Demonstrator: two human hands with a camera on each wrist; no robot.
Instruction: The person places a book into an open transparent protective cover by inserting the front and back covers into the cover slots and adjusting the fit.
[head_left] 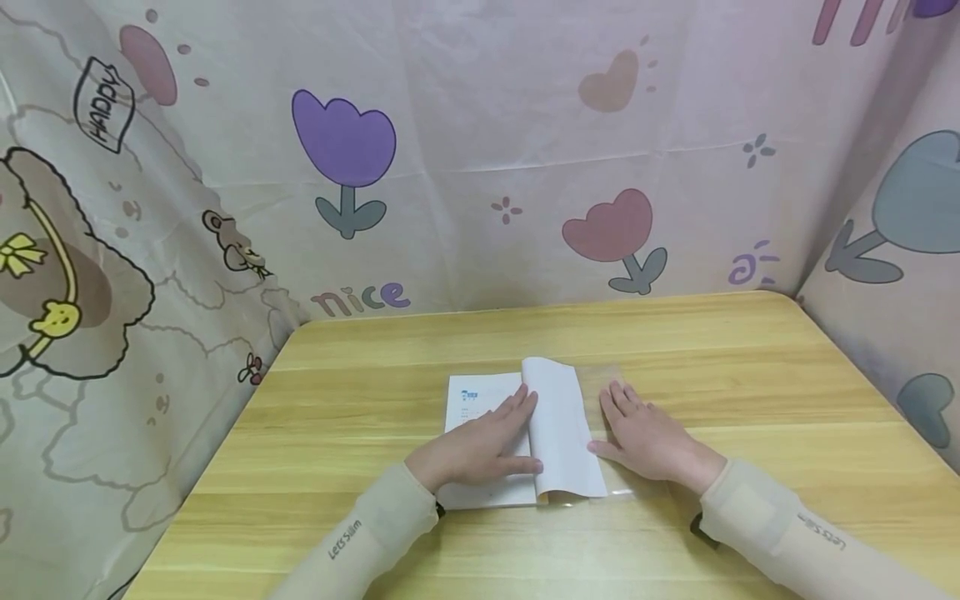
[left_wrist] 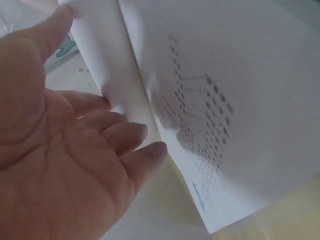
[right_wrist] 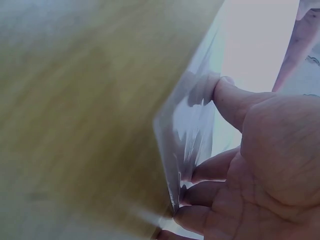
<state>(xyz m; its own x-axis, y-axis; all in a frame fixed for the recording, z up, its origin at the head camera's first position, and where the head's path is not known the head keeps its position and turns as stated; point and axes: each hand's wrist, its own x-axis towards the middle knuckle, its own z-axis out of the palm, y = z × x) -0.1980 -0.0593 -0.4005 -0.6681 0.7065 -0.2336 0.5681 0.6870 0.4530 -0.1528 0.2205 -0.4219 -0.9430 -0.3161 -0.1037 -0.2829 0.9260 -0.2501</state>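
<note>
A white-paged book [head_left: 487, 496] lies on the table with a printed page facing up. Its white cover or leaf [head_left: 561, 429] is turned to the right and bulges slightly off the table. Across the fold rests my left hand [head_left: 476, 446], fingers extended and touching the turned part. The left wrist view has printed text on the page [left_wrist: 250, 165] beside the fingers. Clear plastic film [head_left: 600, 375] sticks out past the turned part. My right hand [head_left: 652, 437] presses on that film with spread fingers, the thumb near the white edge. The film [right_wrist: 172, 130] looks creased in the right wrist view.
The wood-grain table [head_left: 360, 367] extends around the book on all sides. A patterned cloth [head_left: 465, 100] hangs behind the table and along its left and right sides.
</note>
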